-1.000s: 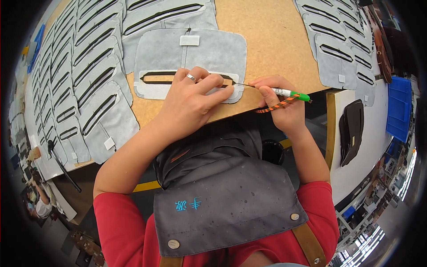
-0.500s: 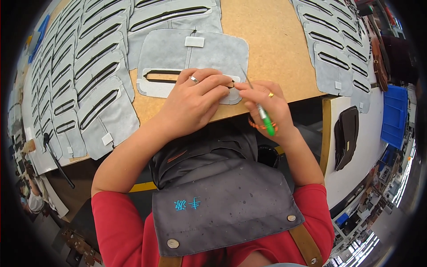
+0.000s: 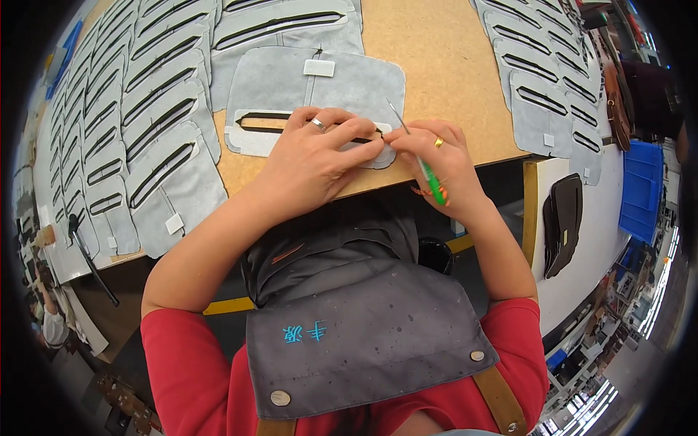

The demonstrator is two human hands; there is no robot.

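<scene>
A grey panel [image 3: 356, 80] with rounded corners lies at the table's near edge. It has a long black-edged slot [image 3: 254, 116] across its lower part and a small white patch [image 3: 318, 68] near the top. My left hand [image 3: 316, 156] rests over the slot, fingers bent and pressed on the panel, thumb and index by the slot's right end. In my right hand [image 3: 447, 163] is a green-handled awl [image 3: 436, 186], its thin metal shaft pointing up and left. The thumb and index of that hand pinch at the slot's right end; what lies between them is too small to make out.
Overlapping rows of similar grey panels [image 3: 163, 120] cover the table's left, with more panels [image 3: 542, 109] at the right. The wooden tabletop [image 3: 443, 65] shows between them. A black rod [image 3: 91, 254] juts from the left edge. Dark brown leather pieces [image 3: 563, 225] and a blue crate [image 3: 643, 189] are at right.
My right hand has moved slightly up and turned, raising the awl's handle. My left fingers have shifted a little along the slot. The panel stays nearly in place.
</scene>
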